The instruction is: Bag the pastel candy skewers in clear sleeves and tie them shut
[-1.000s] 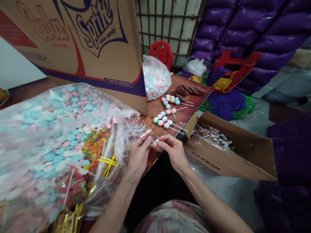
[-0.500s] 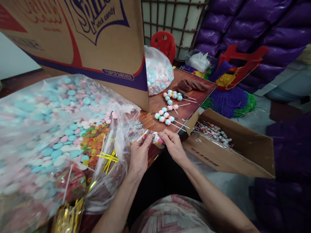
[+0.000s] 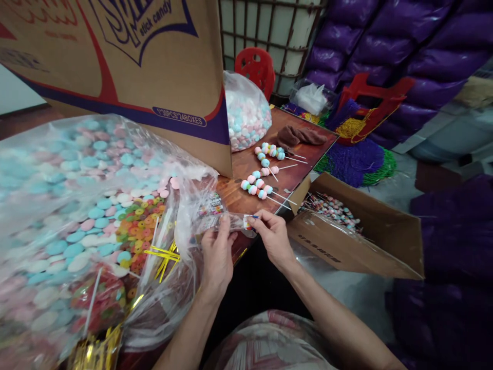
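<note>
A small clear printed plastic bag (image 3: 239, 223) is stretched between both hands above the table's front edge. My left hand (image 3: 219, 249) pinches its left part between thumb and fingers. At the other end, my right hand (image 3: 274, 239) grips the bag's printed edge with closed fingertips. Beyond them, several marshmallow skewers (image 3: 256, 186) in pink and blue lie on the table. More clear printed packaging (image 3: 211, 204) rests just past my left hand. Yellow twist ties (image 3: 164, 259) lie to its left, beside colourful gummy rings (image 3: 142, 221).
A large open bag of marshmallows (image 3: 77, 252) covers the left side. Behind it stands a tall carton (image 3: 154, 92), with another marshmallow bag (image 3: 248, 121) and a brown cloth (image 3: 300, 136). An open carton (image 3: 358, 257) holding finished skewers (image 3: 335, 210) sits low at right.
The bag is now pulled out straighter between my hands, showing its printed end near my right fingers. My left hand has shifted slightly down and left. The view has turned a little.
</note>
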`<state>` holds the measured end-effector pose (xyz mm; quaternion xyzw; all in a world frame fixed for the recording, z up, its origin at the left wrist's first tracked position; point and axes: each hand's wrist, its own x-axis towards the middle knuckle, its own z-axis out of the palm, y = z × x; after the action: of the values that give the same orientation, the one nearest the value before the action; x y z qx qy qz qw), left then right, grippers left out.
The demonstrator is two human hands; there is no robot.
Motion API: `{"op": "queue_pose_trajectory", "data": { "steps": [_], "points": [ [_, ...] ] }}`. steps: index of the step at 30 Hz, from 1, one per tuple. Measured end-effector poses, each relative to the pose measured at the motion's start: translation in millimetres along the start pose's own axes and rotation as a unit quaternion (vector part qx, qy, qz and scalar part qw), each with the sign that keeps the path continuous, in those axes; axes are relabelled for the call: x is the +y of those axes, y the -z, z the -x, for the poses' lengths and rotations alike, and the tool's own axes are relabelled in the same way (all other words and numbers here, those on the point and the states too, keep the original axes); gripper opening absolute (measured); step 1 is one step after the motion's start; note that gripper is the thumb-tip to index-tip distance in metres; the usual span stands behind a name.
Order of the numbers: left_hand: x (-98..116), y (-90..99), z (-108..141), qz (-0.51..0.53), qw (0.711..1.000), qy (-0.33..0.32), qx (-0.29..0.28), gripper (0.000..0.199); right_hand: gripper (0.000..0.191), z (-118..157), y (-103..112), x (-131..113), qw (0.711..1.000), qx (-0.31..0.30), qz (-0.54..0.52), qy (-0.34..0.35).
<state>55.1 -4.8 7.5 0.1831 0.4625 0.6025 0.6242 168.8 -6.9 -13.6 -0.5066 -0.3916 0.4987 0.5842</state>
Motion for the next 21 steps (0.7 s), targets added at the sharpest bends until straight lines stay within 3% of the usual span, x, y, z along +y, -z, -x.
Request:
{"op": "queue_pose_trajectory", "data": {
  "steps": [6, 9, 11, 13, 15, 16, 18, 21],
  "points": [
    [9, 6.5, -5, 0.029, 0.997, -0.037, 0.066, 0.035, 0.03, -2, 6, -5, 0.998, -0.01, 0.067, 0.016],
    [11, 12.4, -13, 0.042, 0.995, -0.043, 0.084, 0.034, 0.029, -11, 17, -6, 0.983, 0.032, 0.165, 0.077],
    [13, 17.2, -18, 0.056, 0.995, -0.022, 0.08, 0.033, 0.026, -21, 30, -5, 0.939, 0.088, 0.3, 0.144],
    [14, 21.0, -23, 0.073, 0.995, 0.011, 0.072, 0.032, 0.02, -33, 44, -1, 0.859, 0.132, 0.453, 0.198],
    [15, 22.9, -26, 0.085, 0.993, 0.042, 0.065, 0.031, 0.015, -44, 53, 5, 0.787, 0.137, 0.56, 0.22],
    [15, 23.1, -27, 0.091, 0.992, 0.053, 0.064, 0.029, 0.014, -48, 56, 9, 0.765, 0.128, 0.589, 0.224],
    [16, 22.2, -29, 0.098, 0.99, 0.073, 0.066, 0.022, 0.013, -54, 59, 15, 0.75, 0.109, 0.61, 0.232],
    [18, 20.3, -30, 0.104, 0.985, 0.106, 0.084, 0.015, 0.02, -54, 57, 18, 0.781, 0.111, 0.566, 0.24]
  ]
}}
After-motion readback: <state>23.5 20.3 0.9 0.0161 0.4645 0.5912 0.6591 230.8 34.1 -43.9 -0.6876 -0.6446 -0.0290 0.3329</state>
